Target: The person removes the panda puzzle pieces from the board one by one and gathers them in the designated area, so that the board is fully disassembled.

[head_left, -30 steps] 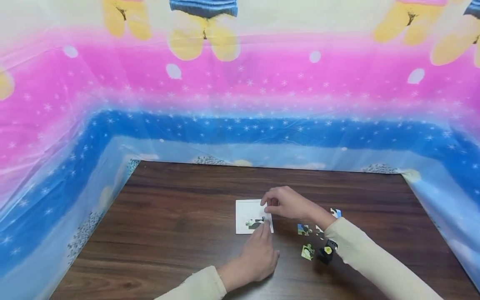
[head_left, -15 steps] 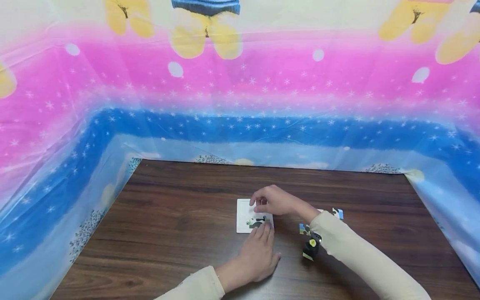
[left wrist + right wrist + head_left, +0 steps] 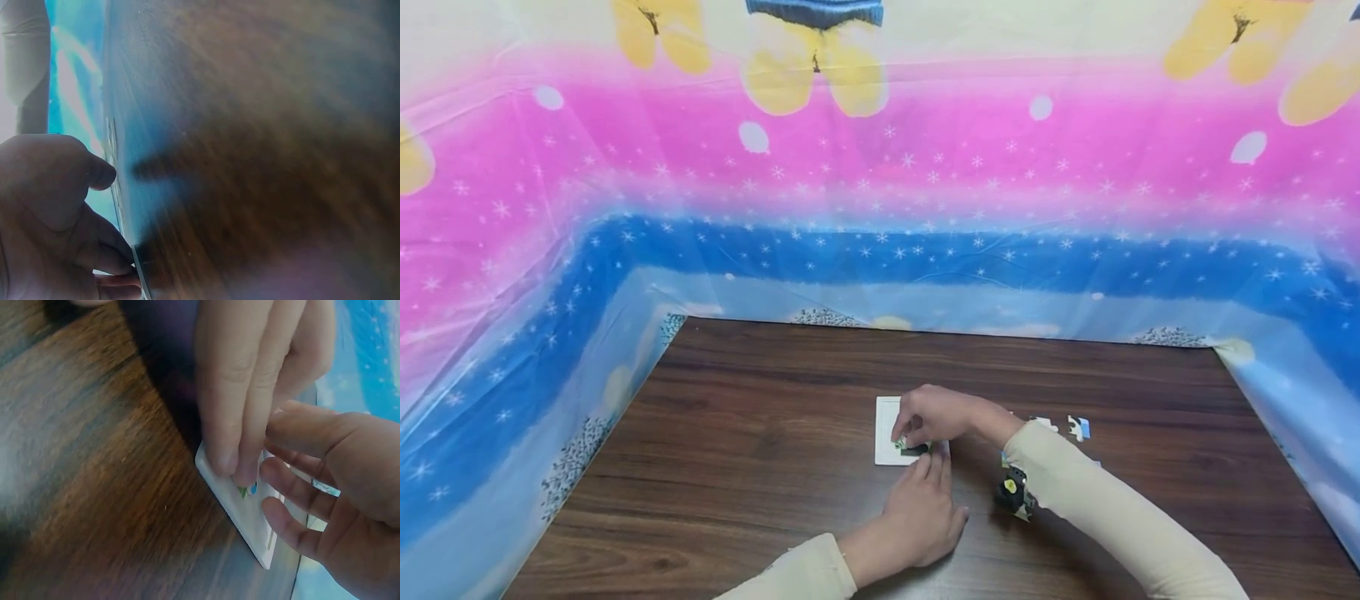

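A small white puzzle tray point(image 3: 886, 417) lies on the table with green, black and white jigsaw pieces point(image 3: 913, 451) in its lower part. My left hand point(image 3: 920, 512) rests its nearly straight fingers on the tray's near right part; in the left wrist view its palm and thumb show beside the table. My right hand point(image 3: 936, 414) bends over the tray, fingertips down at the pieces; I see no piece lifted between thumb and fingers. In the right wrist view the fingers of both hands meet over the tray point(image 3: 228, 497), hiding most pieces except a green and blue bit.
Loose jigsaw pieces point(image 3: 1078, 428) lie right of the tray, some partly behind the right sleeve point(image 3: 1097, 492) and the black wrist camera point(image 3: 1013, 492). A dark wooden table point(image 3: 737, 433) carries everything. A pink and blue printed cloth point(image 3: 850, 258) surrounds its back and sides.
My right hand has moved left and down from the tray's upper right edge onto the pieces. My left hand has stayed at the tray's near right part.
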{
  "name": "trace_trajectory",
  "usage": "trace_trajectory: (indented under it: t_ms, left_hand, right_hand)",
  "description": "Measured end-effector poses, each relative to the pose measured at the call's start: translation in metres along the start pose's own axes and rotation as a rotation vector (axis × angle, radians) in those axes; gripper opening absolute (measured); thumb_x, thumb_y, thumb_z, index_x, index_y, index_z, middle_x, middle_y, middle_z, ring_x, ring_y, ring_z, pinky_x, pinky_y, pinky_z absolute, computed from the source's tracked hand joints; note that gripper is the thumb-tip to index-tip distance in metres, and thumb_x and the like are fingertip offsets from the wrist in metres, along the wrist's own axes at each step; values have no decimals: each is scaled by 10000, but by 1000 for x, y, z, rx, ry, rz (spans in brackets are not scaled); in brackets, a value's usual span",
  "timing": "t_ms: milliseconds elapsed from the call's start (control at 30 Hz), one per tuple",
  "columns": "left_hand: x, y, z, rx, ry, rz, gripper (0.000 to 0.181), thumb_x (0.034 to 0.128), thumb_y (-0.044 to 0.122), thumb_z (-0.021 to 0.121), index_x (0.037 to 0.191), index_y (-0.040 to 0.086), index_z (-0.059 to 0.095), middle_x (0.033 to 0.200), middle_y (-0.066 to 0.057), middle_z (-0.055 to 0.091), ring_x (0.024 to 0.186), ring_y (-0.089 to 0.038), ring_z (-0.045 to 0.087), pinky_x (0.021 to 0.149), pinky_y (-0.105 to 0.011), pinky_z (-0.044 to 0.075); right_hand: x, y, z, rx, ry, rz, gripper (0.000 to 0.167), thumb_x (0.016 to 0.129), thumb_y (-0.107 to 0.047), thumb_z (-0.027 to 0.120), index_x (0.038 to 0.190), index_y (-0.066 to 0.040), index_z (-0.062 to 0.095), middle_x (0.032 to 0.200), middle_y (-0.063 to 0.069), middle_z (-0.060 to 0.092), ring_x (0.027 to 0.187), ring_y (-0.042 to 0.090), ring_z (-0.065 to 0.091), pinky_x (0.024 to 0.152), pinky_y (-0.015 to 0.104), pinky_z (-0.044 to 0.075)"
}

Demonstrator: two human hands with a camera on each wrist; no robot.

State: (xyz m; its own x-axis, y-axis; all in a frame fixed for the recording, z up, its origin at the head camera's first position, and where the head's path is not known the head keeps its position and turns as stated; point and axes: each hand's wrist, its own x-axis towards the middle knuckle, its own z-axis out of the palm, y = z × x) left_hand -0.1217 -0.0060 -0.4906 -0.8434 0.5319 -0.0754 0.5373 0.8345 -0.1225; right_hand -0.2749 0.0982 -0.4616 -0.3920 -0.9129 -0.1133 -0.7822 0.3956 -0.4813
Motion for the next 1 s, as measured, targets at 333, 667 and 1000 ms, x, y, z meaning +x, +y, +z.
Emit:
trace_trajectory:
  t_ms: [333,667,1000]
  left_hand:
    - [-1,-1,-1,24,6,0,707,1057,496,398,1498,-54,455,1580,-185,431,1455,-246,399,1179,-315,352]
    - [0,-2,-2,30,-7,11,707,1059,502,385,1498,-48,458,1570,-175,449,1437,-232,416,1171,-316,358]
    - [0,-2,-3,43,-11,15,718,1057,512,383,1508,-43,446,1585,-172,429,1467,-223,384,1186,-312,339]
  right_hand:
    - [0,0,4,0,-13,72,154,941,-76,733,1039,-172,804,961,-71,660,858,21,620,799,221,547]
    - [-4,1,5,-32,11,67,147,961,-131,716,1067,-182,806,951,-86,670,797,13,570,739,229,521]
    - [-4,3,4,49,26,77,114,977,-117,693,984,-229,716,963,-113,691,845,15,634,772,237,548]
